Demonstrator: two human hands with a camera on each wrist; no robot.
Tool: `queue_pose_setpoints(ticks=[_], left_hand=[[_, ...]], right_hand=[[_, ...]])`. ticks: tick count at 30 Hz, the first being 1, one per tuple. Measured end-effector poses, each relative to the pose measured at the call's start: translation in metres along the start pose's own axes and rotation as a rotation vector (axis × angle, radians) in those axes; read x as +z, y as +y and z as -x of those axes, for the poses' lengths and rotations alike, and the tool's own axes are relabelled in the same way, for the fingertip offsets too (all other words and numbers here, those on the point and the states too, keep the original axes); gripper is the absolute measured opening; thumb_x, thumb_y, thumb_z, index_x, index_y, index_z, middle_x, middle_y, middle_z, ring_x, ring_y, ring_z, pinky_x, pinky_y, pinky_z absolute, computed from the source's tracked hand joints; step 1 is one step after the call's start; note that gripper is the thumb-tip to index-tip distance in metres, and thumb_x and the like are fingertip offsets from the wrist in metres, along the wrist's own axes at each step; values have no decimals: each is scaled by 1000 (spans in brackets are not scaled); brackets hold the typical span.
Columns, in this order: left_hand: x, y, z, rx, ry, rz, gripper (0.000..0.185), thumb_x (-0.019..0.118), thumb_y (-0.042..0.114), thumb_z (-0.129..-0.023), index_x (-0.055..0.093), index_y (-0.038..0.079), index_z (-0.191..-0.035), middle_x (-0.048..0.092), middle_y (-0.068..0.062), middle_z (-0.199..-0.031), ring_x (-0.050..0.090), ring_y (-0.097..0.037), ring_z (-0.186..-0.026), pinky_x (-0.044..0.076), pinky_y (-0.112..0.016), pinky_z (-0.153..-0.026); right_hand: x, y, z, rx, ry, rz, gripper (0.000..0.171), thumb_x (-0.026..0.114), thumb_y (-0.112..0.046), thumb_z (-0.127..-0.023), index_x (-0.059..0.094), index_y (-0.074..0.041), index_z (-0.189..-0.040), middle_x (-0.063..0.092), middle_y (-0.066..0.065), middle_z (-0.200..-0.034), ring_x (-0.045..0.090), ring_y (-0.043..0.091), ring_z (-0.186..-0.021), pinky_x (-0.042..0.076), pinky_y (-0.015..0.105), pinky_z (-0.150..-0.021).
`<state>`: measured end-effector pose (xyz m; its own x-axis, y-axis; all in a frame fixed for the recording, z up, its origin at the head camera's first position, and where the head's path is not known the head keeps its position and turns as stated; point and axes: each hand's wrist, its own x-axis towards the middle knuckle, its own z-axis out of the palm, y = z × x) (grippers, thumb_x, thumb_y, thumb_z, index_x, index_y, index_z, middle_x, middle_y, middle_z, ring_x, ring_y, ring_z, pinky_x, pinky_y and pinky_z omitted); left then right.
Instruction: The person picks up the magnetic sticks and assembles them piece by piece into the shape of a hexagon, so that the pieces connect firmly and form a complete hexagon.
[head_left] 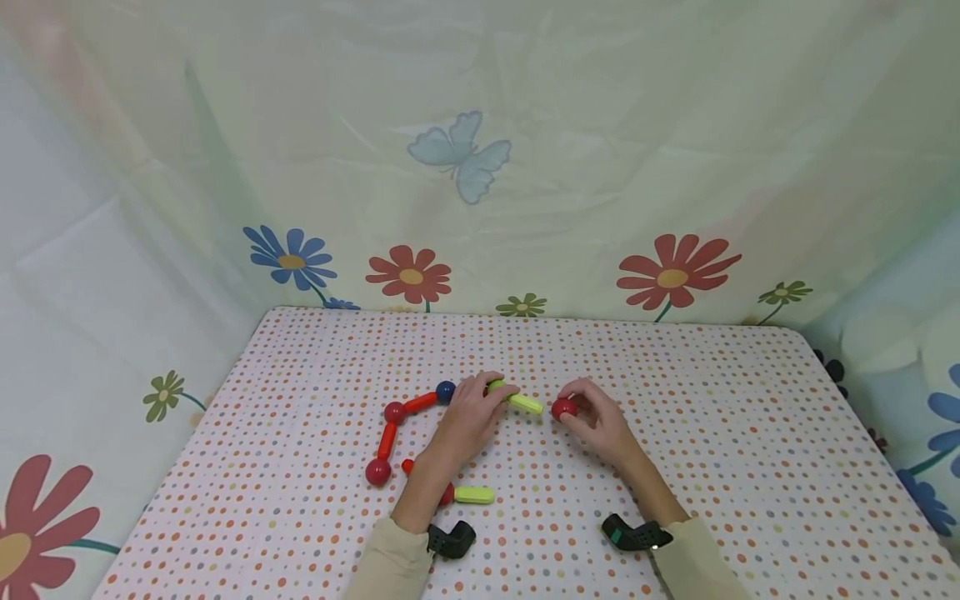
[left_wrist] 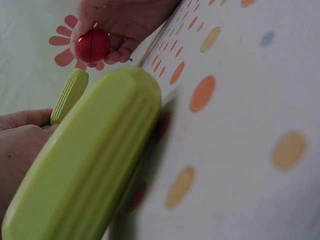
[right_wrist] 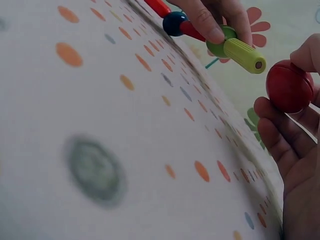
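Presently the left hand (head_left: 472, 412) is pinching a green rod (head_left: 517, 400) at one end of a chain of red rods and balls (head_left: 390, 433) lying on the dotted table (head_left: 712, 433). Just beside the rod's free end, the right hand (head_left: 600, 421) is pinching a red ball (head_left: 564, 407) in its fingertips. Another green rod (head_left: 474, 494) is lying near the left wrist.

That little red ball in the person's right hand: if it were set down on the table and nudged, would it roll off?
Probably yes: the red ball looks round, smooth and glossy. The dotted tablecloth might slow it slightly.
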<state>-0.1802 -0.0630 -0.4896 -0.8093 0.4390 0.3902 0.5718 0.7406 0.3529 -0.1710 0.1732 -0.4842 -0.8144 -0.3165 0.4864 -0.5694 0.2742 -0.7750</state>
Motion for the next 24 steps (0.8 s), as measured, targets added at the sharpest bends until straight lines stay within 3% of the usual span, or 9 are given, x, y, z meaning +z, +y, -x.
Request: queue_pose_setpoints(ticks=[4,15,19,24], left_hand=[[-1,0,0,4,4,-7,31,58,19,-97,60,26,-127,54,-4,-134,54,-20,-117,44,-38,-104],[-2,1,0,18,14,5,30,60,16,-96,62,24,-126,55,-7,-133,55,-22,-117,43,-41,-104],[-1,1,0,20,4,-1,31,60,16,-96,62,24,-126,56,-8,-133,55,-22,-118,43,-42,-104],[-1,1,0,19,-1,-13,31,60,16,-96,62,24,-126,56,-8,-134,54,-22,-117,43,-42,-104]], right_hand=[[-1,-15,-3,7,-37,20,24,64,15,-80,54,12,-101,60,21,-95,58,6,-81,51,19,-71],[1,-18,-4,5,-82,84,26,69,10,-79,57,8,-101,62,16,-92,57,6,-76,53,28,-65],[2,-14,-4,-7,-85,130,27,71,9,-78,58,8,-102,62,15,-92,56,8,-74,53,30,-63],[6,8,1,-15,-77,173,29,73,8,-76,60,5,-102,62,14,-92,54,19,-67,49,28,-57]])
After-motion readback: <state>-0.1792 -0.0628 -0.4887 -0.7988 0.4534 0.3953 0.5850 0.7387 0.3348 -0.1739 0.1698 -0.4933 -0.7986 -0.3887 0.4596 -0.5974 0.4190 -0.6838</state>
